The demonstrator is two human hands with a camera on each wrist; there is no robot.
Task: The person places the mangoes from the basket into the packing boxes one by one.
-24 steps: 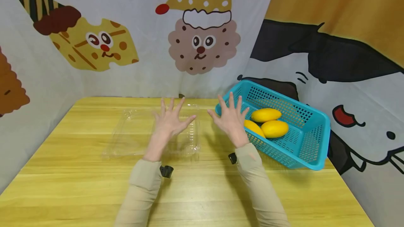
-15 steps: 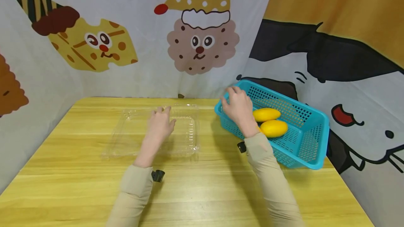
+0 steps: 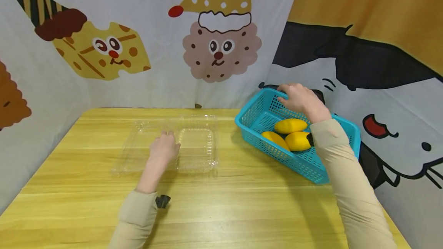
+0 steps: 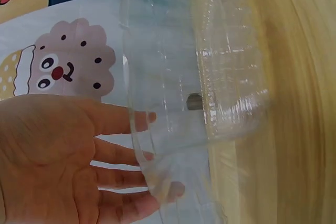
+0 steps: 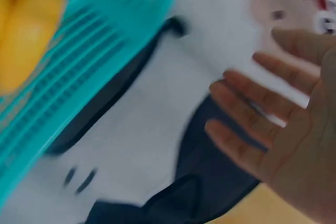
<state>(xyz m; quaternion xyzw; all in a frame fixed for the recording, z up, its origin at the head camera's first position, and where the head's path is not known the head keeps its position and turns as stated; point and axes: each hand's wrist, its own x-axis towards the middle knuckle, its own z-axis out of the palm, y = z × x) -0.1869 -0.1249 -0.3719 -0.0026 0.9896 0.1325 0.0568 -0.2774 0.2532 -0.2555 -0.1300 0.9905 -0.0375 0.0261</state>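
My left hand [image 3: 163, 148] is over the middle of a clear plastic clamshell box [image 3: 198, 147], which lies with its lid spread flat. In the left wrist view the fingers [image 4: 118, 153] are extended and slightly parted, with their tips at the box's clear rim [image 4: 132, 129]. Over the far rim of a blue perforated basket [image 3: 247, 126], my right hand [image 3: 303, 102] hangs in the air with nothing in it. The right wrist view shows its fingers [image 5: 262, 98] loose and spread. Three yellow mangoes [image 3: 290, 126] lie together inside the basket.
The basket stands at an angle on the right of the wooden table [image 3: 214, 206], close to the back. A cloth [image 3: 155, 91] printed with cartoon figures hangs behind and beside the table. The right forearm [image 3: 349, 172] crosses over the basket's right part.
My right hand has moved right, from the basket's left side to over its far rim. The left hand has come down and slightly left over the clear box. Basket and mangoes stay put.
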